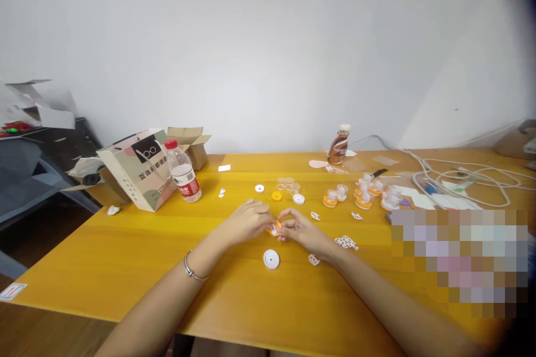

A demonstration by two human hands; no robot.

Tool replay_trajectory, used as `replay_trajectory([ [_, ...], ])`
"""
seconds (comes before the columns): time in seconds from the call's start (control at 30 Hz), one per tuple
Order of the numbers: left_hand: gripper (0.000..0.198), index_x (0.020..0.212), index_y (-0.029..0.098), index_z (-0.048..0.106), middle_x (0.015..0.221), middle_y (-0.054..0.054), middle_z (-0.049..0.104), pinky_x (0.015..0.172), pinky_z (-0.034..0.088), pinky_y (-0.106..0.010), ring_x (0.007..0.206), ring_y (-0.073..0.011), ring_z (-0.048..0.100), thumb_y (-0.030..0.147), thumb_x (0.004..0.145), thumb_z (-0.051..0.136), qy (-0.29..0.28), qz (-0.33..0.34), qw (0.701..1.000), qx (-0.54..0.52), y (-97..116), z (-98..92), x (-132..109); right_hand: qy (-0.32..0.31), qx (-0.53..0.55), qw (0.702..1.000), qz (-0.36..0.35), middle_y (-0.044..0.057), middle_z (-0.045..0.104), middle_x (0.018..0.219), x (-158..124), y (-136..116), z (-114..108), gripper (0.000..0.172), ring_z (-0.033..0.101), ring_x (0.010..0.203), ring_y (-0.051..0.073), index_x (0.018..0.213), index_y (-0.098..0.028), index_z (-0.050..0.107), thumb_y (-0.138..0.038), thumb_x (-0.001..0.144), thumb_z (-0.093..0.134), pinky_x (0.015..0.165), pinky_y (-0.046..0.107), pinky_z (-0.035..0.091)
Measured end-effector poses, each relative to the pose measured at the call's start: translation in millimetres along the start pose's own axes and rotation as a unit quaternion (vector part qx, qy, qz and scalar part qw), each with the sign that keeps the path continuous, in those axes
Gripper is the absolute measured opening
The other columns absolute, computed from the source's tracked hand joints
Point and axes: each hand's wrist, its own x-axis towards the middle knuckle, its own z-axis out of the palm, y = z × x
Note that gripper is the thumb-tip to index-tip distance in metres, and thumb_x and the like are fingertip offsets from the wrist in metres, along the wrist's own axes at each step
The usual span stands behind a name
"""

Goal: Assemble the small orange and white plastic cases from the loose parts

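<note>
My left hand (250, 220) and my right hand (298, 228) meet over the middle of the table, both closed on one small orange disc (275, 228) with a white piece at its centre. My fingers hide part of it. Just below my hands lies a white round disc (271, 259) with a small centre hole. Beyond them are an orange disc (276, 196), two white discs (259, 188) and several clear rings (286, 183). To the right of my right hand lie white openwork pieces (346, 242) and single ones like them (314, 260).
Orange-and-white assemblies with clear tops (364, 198) stand at the right. A water bottle (184, 175), a paper bag (140, 170) and a cardboard box (196, 148) are at the left. A brown drink bottle (339, 146) and white cables (469, 173) lie toward the wall.
</note>
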Motion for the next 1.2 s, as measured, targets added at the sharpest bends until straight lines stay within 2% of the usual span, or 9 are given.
replay_trajectory([
  [0.13,0.025,0.084,0.020,0.059,0.077,-0.002,0.054,0.066,0.028,-0.026,0.071,-0.0130,0.046,0.030,0.087,0.036,-0.017,0.040,0.998,0.049,-1,2.3,1,-0.008,-0.019,1.000,-0.003,0.000,0.065,0.070,0,0,-2,0.030,0.059,0.061,0.011,0.081,-0.018,0.046,-0.036,0.066,0.064,0.064,0.027,0.043],
  [0.33,0.025,0.077,0.016,0.057,0.076,-0.003,0.054,0.066,0.031,-0.026,0.072,-0.0137,0.048,0.024,0.088,0.035,-0.033,0.085,0.993,0.079,2,5.1,3,-0.012,-0.041,0.999,0.005,0.000,0.063,0.068,3,5,-4,0.027,0.058,0.059,0.010,0.079,-0.017,0.049,-0.037,0.067,0.063,0.064,0.025,0.043],
  [0.67,0.016,0.085,0.018,0.058,0.079,-0.002,0.057,0.071,0.036,-0.024,0.075,-0.0136,0.053,0.030,0.078,0.052,-0.043,0.005,0.996,-0.072,0,9.0,-1,-0.007,-0.073,0.997,0.015,0.000,0.063,0.066,9,14,-5,0.026,0.058,0.059,0.010,0.079,-0.016,0.059,-0.038,0.067,0.062,0.065,0.026,0.045],
  [0.77,0.014,0.083,0.018,0.058,0.077,-0.001,0.057,0.071,0.034,-0.025,0.073,-0.0135,0.052,0.028,0.074,0.054,-0.039,-0.001,0.998,-0.051,1,10.6,-1,-0.007,-0.072,0.997,0.012,0.001,0.064,0.068,9,14,-6,0.028,0.058,0.059,0.010,0.081,-0.015,0.060,-0.039,0.066,0.062,0.066,0.027,0.045],
  [1.0,0.014,0.078,0.016,0.056,0.074,-0.003,0.054,0.068,0.029,-0.027,0.071,-0.0142,0.049,0.024,0.079,0.045,-0.012,0.015,0.998,0.063,5,16.1,1,0.014,-0.038,0.999,0.014,0.002,0.064,0.071,7,11,-7,0.031,0.059,0.062,0.010,0.085,-0.014,0.060,-0.038,0.065,0.064,0.067,0.026,0.045],
  [1.2,0.026,0.081,0.017,0.056,0.073,-0.003,0.052,0.065,0.027,-0.026,0.071,-0.0125,0.046,0.028,0.087,0.034,0.025,0.028,0.998,0.047,2,10.4,0,0.021,-0.032,0.999,0.020,0.003,0.065,0.073,7,10,-8,0.034,0.060,0.061,0.011,0.086,-0.014,0.060,-0.039,0.064,0.065,0.066,0.027,0.046],
])
